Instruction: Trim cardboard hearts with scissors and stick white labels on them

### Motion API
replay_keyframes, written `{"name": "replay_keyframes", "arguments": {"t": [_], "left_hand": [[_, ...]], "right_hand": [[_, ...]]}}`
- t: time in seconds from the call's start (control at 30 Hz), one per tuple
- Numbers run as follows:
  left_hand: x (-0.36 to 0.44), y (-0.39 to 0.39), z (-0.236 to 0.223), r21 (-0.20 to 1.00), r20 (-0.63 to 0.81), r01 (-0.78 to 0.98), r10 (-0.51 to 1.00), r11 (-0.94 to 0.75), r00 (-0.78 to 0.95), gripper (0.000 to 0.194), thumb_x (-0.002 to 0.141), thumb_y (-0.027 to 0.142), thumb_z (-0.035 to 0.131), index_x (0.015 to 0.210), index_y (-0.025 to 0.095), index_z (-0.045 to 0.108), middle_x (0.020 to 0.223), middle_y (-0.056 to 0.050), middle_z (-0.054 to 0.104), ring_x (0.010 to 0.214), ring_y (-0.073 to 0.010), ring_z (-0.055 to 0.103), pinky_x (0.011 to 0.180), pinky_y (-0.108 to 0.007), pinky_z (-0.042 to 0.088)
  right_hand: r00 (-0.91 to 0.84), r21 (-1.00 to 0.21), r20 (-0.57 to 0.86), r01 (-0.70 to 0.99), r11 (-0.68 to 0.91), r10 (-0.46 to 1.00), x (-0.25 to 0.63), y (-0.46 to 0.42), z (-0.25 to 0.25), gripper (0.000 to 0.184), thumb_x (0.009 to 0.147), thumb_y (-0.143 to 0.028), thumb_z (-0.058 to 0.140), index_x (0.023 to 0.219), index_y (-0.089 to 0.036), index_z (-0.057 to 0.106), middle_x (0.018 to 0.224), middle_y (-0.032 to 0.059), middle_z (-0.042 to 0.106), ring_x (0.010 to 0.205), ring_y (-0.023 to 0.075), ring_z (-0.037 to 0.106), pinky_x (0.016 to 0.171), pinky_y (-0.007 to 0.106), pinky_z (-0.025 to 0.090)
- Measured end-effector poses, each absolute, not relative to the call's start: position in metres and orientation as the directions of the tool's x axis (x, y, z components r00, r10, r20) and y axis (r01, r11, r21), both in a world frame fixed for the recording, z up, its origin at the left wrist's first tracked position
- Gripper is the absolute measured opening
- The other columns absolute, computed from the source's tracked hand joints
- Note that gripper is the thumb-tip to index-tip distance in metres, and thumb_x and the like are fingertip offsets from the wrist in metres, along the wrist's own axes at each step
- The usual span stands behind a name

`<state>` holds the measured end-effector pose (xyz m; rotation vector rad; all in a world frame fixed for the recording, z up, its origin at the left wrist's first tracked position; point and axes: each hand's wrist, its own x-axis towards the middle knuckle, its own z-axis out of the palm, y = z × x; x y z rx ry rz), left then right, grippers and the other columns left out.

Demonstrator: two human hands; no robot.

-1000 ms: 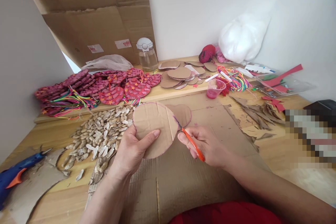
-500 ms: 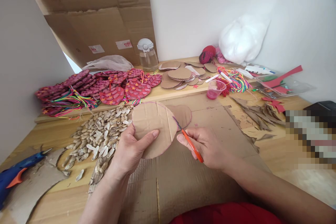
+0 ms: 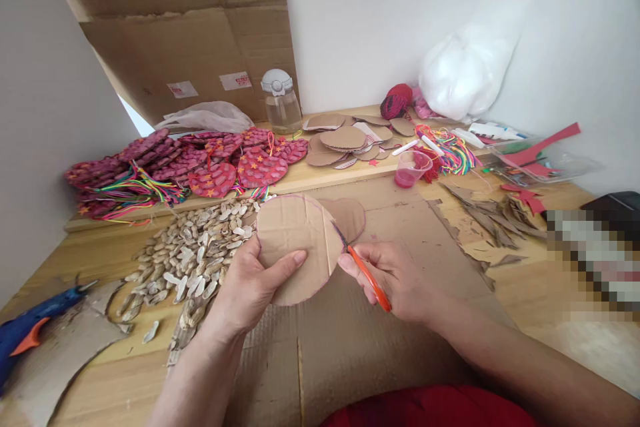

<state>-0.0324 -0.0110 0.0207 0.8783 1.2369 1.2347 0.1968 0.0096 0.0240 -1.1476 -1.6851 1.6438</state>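
My left hand (image 3: 250, 285) grips a round cardboard piece (image 3: 298, 240) edged with a pink line, thumb lying across its lower face. My right hand (image 3: 400, 277) is closed on small scissors with orange handles (image 3: 369, 275). Their blades meet the right edge of the cardboard piece. Just behind that edge lies another cardboard cut-out (image 3: 349, 217) on a large flat cardboard sheet (image 3: 400, 227).
A heap of pale seed shells (image 3: 190, 257) lies left of my hands, a blue glue gun (image 3: 30, 320) at the far left. Pink decorated pieces with coloured cords (image 3: 190, 163), cardboard discs (image 3: 343, 140), a pink cup (image 3: 411, 169), a water bottle (image 3: 281, 101) and cardboard scraps (image 3: 493, 217) fill the back.
The cardboard piece has turned and shifted slightly to the right in my left hand. The scissors stay at its right edge.
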Motion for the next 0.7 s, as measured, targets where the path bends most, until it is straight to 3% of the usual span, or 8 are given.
{"name": "replay_keyframes", "arguments": {"t": [0.13, 0.33, 0.7], "left_hand": [[-0.034, -0.0113, 0.0207, 0.963, -0.203, -0.201, 0.975, 0.181, -0.095, 0.049, 0.068, 0.027, 0.088, 0.111, 0.018, 0.066, 0.103, -0.007, 0.078, 0.09, -0.0236, 0.075, 0.072, -0.027, 0.061], [-0.0338, -0.0112, 0.0201, 0.963, -0.209, -0.196, 0.972, 0.185, -0.107, 0.056, 0.066, 0.03, 0.089, 0.116, 0.018, 0.066, 0.106, -0.01, 0.077, 0.09, -0.0254, 0.075, 0.073, -0.029, 0.061], [-0.0324, -0.0121, 0.0239, 0.969, -0.216, -0.123, 0.976, 0.212, -0.017, 0.046, 0.072, 0.033, 0.085, 0.113, 0.018, 0.068, 0.108, -0.009, 0.077, 0.091, -0.0239, 0.074, 0.074, -0.028, 0.06]], "right_hand": [[-0.515, -0.972, -0.206, 0.207, -0.113, 0.832, 0.1977, 0.0081, 0.0218, 0.044, 0.091, -0.05, 0.061, 0.067, -0.02, 0.04, 0.057, -0.0068, 0.036, 0.049, 0.0076, 0.039, 0.048, 0.023, 0.025], [-0.492, -0.967, -0.197, 0.242, -0.084, 0.848, 0.1956, 0.0095, 0.0243, 0.045, 0.09, -0.053, 0.061, 0.065, -0.02, 0.043, 0.054, -0.0065, 0.038, 0.048, 0.008, 0.038, 0.047, 0.023, 0.025], [-0.517, -0.97, -0.21, 0.216, -0.111, 0.829, 0.1976, 0.0091, 0.0187, 0.042, 0.091, -0.052, 0.06, 0.068, -0.019, 0.046, 0.057, -0.0048, 0.046, 0.049, 0.0089, 0.047, 0.047, 0.023, 0.034]]}}
